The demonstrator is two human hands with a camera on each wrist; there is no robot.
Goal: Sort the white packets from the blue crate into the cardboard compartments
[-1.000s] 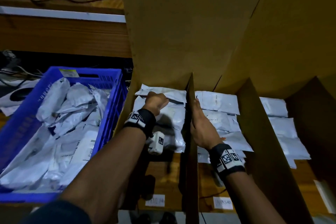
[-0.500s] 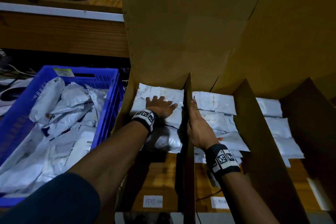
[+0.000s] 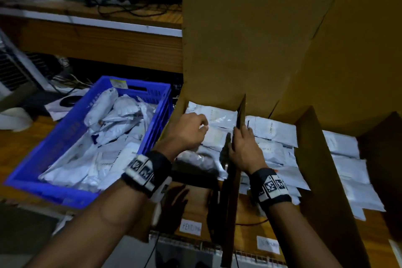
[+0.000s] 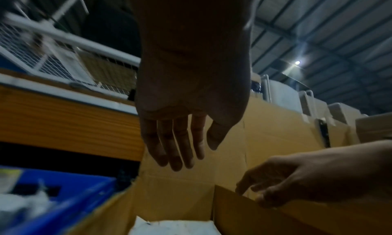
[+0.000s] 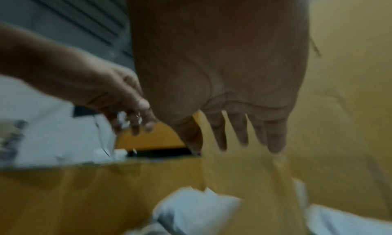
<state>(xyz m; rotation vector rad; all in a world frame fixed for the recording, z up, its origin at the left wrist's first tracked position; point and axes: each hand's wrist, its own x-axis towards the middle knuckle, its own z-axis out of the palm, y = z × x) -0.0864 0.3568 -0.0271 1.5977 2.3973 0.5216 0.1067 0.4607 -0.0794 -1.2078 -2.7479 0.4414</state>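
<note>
The blue crate at the left holds a heap of white packets. More white packets lie flat in the leftmost cardboard compartment. My left hand hovers just above them, empty. The left wrist view shows that left hand with relaxed fingers and nothing in it. My right hand straddles the top edge of the cardboard divider, thumb on its left side and straight fingers on its right. Packets fill the middle compartment beneath it.
A third compartment at the right holds a row of packets. Paper labels mark the compartments' front floor. The tall cardboard back wall rises behind. Cables and a wooden shelf lie behind the crate.
My left hand pressed flat on the packets in the leftmost compartment, then lifted off and drew slightly back toward the crate. The right hand stayed at the divider.
</note>
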